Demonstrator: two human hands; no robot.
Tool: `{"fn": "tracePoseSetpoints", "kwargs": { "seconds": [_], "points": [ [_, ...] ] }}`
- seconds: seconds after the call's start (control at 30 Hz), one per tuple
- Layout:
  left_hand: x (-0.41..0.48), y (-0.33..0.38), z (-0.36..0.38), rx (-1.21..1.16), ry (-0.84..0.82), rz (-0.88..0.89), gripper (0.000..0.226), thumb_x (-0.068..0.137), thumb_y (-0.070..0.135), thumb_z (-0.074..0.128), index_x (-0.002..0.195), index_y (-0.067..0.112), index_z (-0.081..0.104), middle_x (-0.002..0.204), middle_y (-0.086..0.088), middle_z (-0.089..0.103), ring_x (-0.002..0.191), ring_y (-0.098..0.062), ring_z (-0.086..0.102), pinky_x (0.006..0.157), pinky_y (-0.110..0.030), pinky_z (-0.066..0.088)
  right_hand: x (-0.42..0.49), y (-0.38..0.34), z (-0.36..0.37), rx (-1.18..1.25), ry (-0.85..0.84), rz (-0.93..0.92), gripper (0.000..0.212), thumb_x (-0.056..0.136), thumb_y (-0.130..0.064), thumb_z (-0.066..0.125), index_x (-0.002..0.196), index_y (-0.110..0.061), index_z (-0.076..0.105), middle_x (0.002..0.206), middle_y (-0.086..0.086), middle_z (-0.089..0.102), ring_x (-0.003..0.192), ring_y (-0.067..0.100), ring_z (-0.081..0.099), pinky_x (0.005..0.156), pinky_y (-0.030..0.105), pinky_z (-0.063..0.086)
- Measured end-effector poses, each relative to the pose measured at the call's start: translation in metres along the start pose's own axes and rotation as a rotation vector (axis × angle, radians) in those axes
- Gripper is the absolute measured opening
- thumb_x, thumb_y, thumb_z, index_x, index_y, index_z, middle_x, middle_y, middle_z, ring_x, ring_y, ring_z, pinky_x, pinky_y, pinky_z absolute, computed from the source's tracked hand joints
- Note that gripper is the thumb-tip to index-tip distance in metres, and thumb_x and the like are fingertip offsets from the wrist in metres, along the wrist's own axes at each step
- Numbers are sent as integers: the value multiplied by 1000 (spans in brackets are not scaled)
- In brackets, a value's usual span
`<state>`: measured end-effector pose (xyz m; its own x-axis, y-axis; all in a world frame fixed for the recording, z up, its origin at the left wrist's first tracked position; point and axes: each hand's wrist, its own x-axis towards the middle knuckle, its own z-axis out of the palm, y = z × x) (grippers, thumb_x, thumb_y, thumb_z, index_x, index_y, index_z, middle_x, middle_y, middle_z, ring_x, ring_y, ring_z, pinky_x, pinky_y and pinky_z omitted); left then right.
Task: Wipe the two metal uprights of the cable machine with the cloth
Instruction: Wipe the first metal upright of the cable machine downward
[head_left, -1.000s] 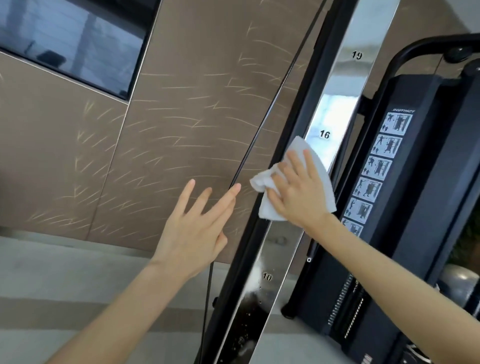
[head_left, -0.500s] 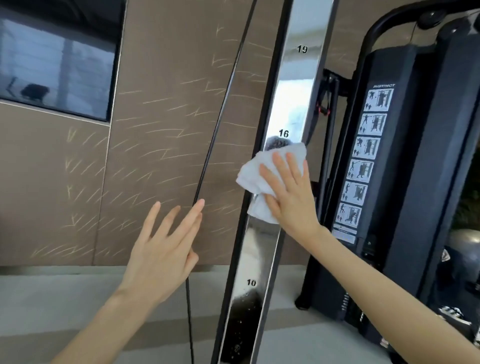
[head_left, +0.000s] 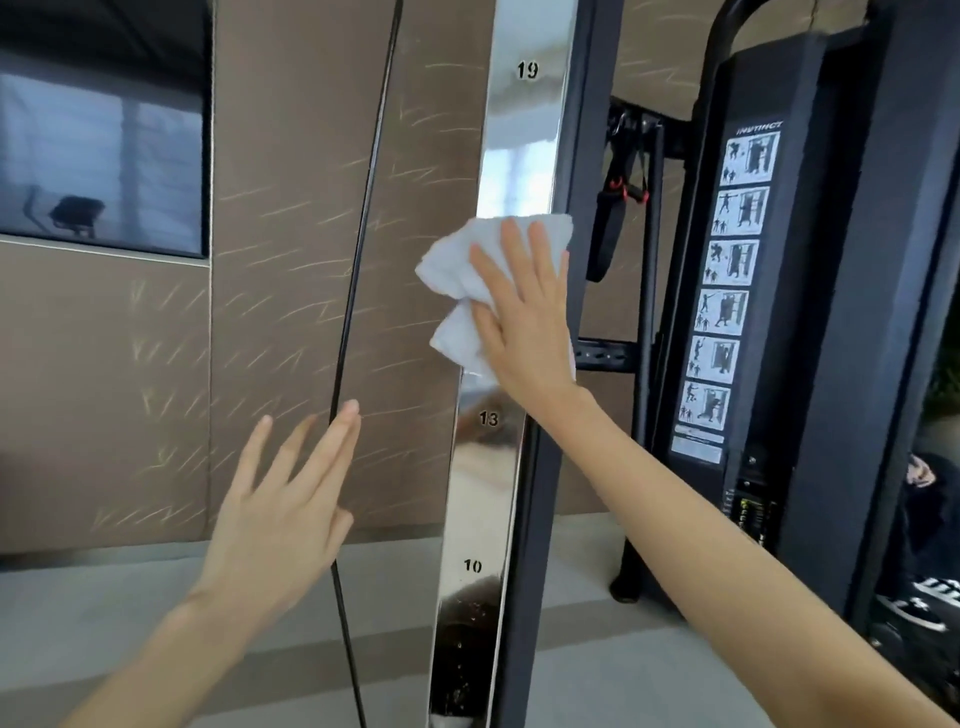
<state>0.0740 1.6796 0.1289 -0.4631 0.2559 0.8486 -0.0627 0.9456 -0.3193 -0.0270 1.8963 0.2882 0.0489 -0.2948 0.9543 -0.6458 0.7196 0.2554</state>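
Forearms enter from the bottom edge; left hand (head_left: 283, 512) hangs empty, fingers spread wide, just beside the black cable (head_left: 358, 270), not touching the metal. Right hand (head_left: 524, 322) lies flat, palm pinning the white cloth (head_left: 457, 270) against the chrome upright (head_left: 519, 156), between marks 13 and 19. Upright's long axis runs near vertical, so the wipe stroke probably goes along it, up or down from the hand; right hand is the nearer one. Versus a second ago: cloth now covers mark 16, upright reads more vertical in frame, left hand sits lower. Behind: black frame post (head_left: 587, 156), strap handle (head_left: 610, 228), exercise chart (head_left: 727, 280). Second upright not identifiable.
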Motion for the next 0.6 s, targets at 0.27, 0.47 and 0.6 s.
{"fn": "tracePoseSetpoints", "kwargs": {
  "seconds": [0.27,0.47,0.6],
  "points": [
    [6,6,-2,95,-31,4,78,74,24,62,142,-7,39,160,-14,22,115,-40,59,110,-59,28,-119,-19,7,168,-145,-14,44,103,-34,21,144,-18,28,155,11,12,145,29,-6,113,55,17],
    [11,7,-9,174,-78,8,70,86,33,35,148,0,31,162,-8,9,115,-41,58,114,-60,23,17,11,-2,159,24,19,45,95,-22,38,136,-6,48,148,25,32,138,40,13,112,54,17],
    [14,9,-16,197,-144,-5,68,84,31,33,146,2,35,162,-10,23,116,-41,57,113,-61,24,39,24,-3,205,64,21,46,96,-21,38,139,-8,44,151,22,26,141,40,8,114,56,16]
  ]
}}
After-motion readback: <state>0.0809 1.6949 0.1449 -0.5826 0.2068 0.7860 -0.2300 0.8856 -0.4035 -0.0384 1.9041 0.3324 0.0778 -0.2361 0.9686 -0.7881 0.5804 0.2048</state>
